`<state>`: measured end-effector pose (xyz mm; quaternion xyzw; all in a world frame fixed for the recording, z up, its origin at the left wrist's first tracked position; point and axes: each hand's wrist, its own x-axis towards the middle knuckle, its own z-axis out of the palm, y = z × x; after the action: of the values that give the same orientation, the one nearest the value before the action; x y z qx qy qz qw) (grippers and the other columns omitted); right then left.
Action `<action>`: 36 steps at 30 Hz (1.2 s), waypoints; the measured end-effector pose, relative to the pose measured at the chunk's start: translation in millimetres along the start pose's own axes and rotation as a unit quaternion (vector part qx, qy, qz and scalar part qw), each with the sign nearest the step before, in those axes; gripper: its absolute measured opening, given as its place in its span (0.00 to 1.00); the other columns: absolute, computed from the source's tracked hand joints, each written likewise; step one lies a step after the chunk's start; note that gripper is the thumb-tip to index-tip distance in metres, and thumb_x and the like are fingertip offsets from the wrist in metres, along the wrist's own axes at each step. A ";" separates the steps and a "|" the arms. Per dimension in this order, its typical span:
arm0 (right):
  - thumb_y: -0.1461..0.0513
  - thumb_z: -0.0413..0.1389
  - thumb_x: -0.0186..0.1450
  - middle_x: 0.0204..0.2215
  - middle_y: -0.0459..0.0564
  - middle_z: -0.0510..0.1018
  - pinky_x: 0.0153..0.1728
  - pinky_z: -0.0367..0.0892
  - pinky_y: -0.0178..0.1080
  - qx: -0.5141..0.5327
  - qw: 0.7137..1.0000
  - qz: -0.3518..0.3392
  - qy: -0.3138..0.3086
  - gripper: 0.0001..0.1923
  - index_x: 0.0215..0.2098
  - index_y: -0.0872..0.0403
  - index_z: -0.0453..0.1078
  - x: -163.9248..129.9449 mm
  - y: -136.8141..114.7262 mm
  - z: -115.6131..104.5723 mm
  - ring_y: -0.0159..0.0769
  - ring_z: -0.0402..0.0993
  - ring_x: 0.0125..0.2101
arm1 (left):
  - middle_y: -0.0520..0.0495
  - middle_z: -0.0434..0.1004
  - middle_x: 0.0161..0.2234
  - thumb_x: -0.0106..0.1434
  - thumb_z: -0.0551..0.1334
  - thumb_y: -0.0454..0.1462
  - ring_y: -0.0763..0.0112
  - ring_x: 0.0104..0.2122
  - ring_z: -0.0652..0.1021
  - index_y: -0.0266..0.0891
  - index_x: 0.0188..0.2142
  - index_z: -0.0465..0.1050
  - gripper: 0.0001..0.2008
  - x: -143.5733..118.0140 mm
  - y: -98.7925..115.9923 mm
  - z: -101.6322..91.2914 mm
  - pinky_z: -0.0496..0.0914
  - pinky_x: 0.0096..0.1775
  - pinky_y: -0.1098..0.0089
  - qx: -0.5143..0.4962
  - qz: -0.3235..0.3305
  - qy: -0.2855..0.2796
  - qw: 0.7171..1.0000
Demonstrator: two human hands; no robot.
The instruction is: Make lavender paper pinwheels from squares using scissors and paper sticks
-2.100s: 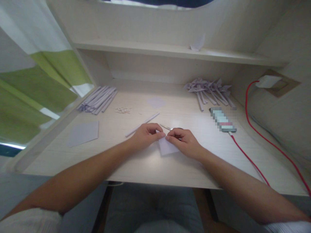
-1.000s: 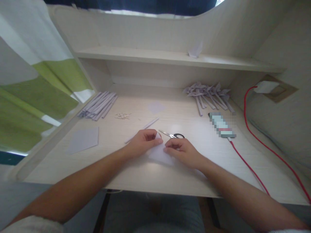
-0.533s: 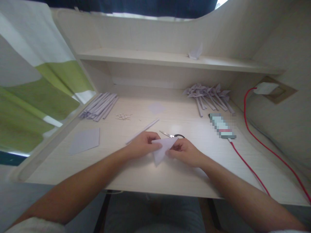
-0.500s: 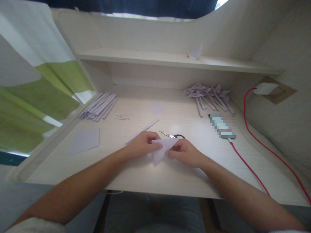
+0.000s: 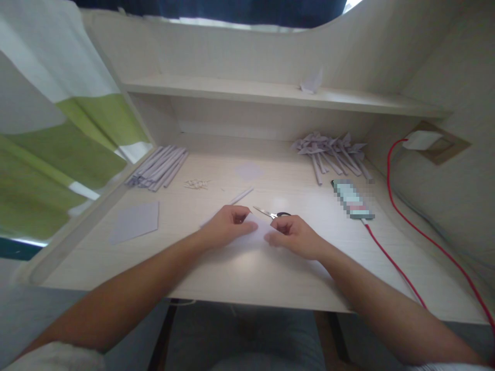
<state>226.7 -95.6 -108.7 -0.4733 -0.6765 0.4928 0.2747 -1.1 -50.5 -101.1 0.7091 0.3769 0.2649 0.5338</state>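
My left hand and my right hand press a small pale lilac folded paper flat on the light wooden desk, fingertips pinching its edges from either side. Most of the paper is hidden by my fingers. Small scissors lie just beyond my hands. A rolled paper stick runs behind my left hand.
A bundle of paper sticks lies at the far left, and a pile of paper pinwheels at the far right. A flat lilac sheet is on the left, a phone with a red cable on the right. A shelf runs above.
Half a second ago the paper was lifted as a triangle between my hands; now it lies flat on the desk under my fingers.
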 end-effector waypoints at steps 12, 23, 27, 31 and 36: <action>0.59 0.58 0.63 0.21 0.43 0.71 0.23 0.56 0.33 -0.017 1.000 0.008 0.005 0.10 0.27 0.56 0.73 0.2 3.8 -3.6 0.28 0.63 0.22 | 0.48 0.80 0.29 0.60 0.65 0.40 0.75 0.24 0.74 0.34 0.35 0.80 0.10 -1.2 -0.5 -2.2 0.63 0.25 0.76 -0.035 -0.048 -0.060 0.996; 0.58 0.59 0.62 0.21 0.43 0.72 0.24 0.55 0.33 -0.004 0.997 0.021 0.071 0.10 0.28 0.56 0.73 0.4 -1.7 -4.3 0.28 0.63 0.21 | 0.45 0.81 0.35 0.59 0.65 0.39 0.71 0.30 0.75 0.33 0.40 0.80 0.13 3.2 -4.4 -4.8 0.65 0.32 0.73 0.008 -0.012 -0.043 0.999; 0.56 0.59 0.63 0.21 0.44 0.72 0.24 0.55 0.33 0.003 0.996 0.012 0.083 0.11 0.28 0.56 0.72 1.2 0.4 -6.0 0.28 0.63 0.21 | 0.47 0.79 0.32 0.60 0.64 0.40 0.73 0.28 0.74 0.33 0.39 0.79 0.12 4.2 -6.2 -4.6 0.64 0.30 0.73 0.001 -0.013 -0.044 0.999; 0.56 0.59 0.63 0.22 0.44 0.73 0.24 0.56 0.34 0.011 0.997 0.015 0.074 0.11 0.28 0.56 0.73 0.9 1.7 -6.8 0.28 0.63 0.22 | 0.51 0.74 0.26 0.59 0.64 0.40 0.76 0.25 0.70 0.33 0.33 0.77 0.10 4.8 -6.6 -3.5 0.61 0.28 0.75 -0.015 -0.013 -0.030 0.999; 0.56 0.59 0.64 0.23 0.44 0.73 0.24 0.56 0.34 -0.011 0.998 0.004 0.064 0.11 0.29 0.55 0.72 -0.5 1.1 -4.4 0.29 0.62 0.22 | 0.50 0.75 0.27 0.61 0.63 0.44 0.74 0.25 0.71 0.33 0.33 0.77 0.14 5.3 -5.4 -4.2 0.62 0.28 0.75 -0.027 -0.029 -0.015 0.999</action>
<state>231.0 -94.2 -108.1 -0.5094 -0.6614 0.4549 0.3099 -2.6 -43.0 -105.2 0.6869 0.3818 0.2485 0.5662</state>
